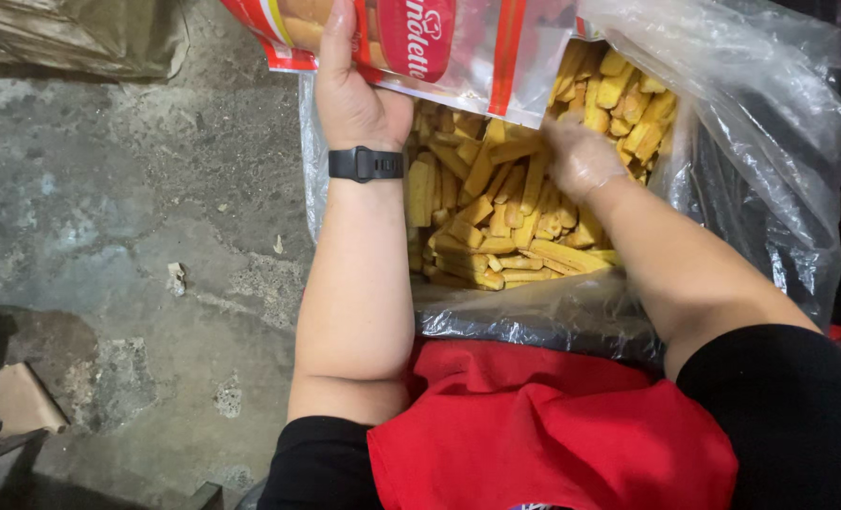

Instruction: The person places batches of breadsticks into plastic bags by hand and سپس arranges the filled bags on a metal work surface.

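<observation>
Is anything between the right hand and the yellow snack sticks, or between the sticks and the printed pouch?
Nothing visible. The gloved right hand already rests on the yellow snack sticks in the clear plastic bag. The left hand holds the red printed pouch just above them.

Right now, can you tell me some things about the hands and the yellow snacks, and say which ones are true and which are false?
1. The left hand holds a red and clear snack bag. True.
2. The right hand is bare. False: it wears a thin clear glove.
3. The yellow stick snacks lie in a big clear plastic bag. True.
4. The black wristband is on the right wrist. False: it is on the left wrist.
5. The right hand reaches into the stick snacks. True.
6. The floor is shiny white tile. False: it is rough grey concrete.
</observation>
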